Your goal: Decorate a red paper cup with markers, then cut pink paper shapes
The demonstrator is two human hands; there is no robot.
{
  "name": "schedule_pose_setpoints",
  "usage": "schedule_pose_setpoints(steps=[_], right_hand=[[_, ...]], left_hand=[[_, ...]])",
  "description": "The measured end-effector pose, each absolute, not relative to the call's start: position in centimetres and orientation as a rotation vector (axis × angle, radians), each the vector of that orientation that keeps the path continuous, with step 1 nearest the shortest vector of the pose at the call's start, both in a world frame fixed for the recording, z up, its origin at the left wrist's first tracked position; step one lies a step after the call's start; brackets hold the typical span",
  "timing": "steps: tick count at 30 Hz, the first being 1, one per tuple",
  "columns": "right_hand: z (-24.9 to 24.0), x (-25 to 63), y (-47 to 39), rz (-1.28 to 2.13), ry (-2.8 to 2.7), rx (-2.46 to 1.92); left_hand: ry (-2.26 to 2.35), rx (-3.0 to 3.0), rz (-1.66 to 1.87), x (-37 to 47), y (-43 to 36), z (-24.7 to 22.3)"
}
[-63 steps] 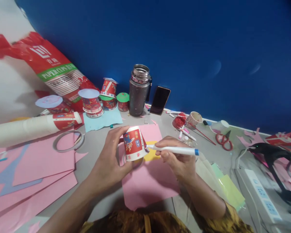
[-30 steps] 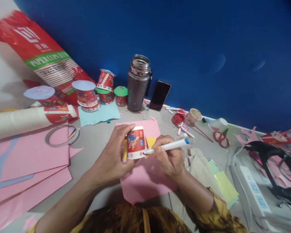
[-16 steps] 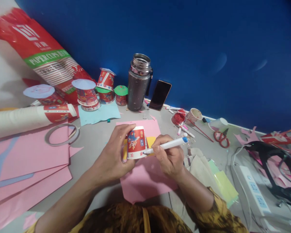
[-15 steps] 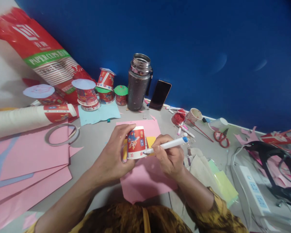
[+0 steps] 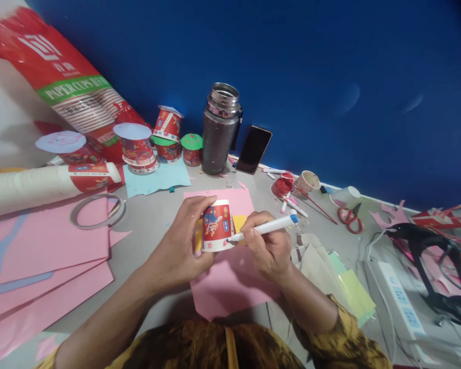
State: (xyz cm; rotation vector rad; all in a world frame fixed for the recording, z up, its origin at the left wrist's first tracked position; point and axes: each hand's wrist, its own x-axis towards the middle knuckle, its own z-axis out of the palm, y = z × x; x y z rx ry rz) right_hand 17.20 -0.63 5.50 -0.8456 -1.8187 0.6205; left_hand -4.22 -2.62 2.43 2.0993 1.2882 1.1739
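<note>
My left hand (image 5: 188,238) is closed around a red and white printed paper cup (image 5: 217,225), its fingers behind and its thumb near the lower edge. Small pinkish-red flower marks show on the cup's white band. Between the thumb and fingers of my right hand (image 5: 269,246) is a white marker (image 5: 272,225) with a blue end. The marker's tip rests at or very near the white band, low on the cup's right side. Beneath both hands lies a pink paper sheet (image 5: 230,287), with a yellow piece (image 5: 243,222) partly hidden behind the cup.
A steel flask (image 5: 219,136) and a phone (image 5: 254,149) stand at the back. Decorated cups (image 5: 136,148), a tape roll (image 5: 77,212) and pink sheets (image 5: 61,251) lie left. Right are loose markers, red-handled scissors (image 5: 349,219), a cloth (image 5: 318,261) and a power strip (image 5: 401,302).
The cup has turned slightly in my left hand, and the marker tip has shifted a little along the white band. Both hands otherwise keep nearly the same place.
</note>
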Motion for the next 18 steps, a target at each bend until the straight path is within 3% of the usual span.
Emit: schedule_pose_setpoints(steps=[18], right_hand=[[5.44, 17.24, -0.78, 0.650, -1.838, -0.866]], left_hand=[[1.267, 2.100, 1.180, -4.11, -2.54, 2.45]])
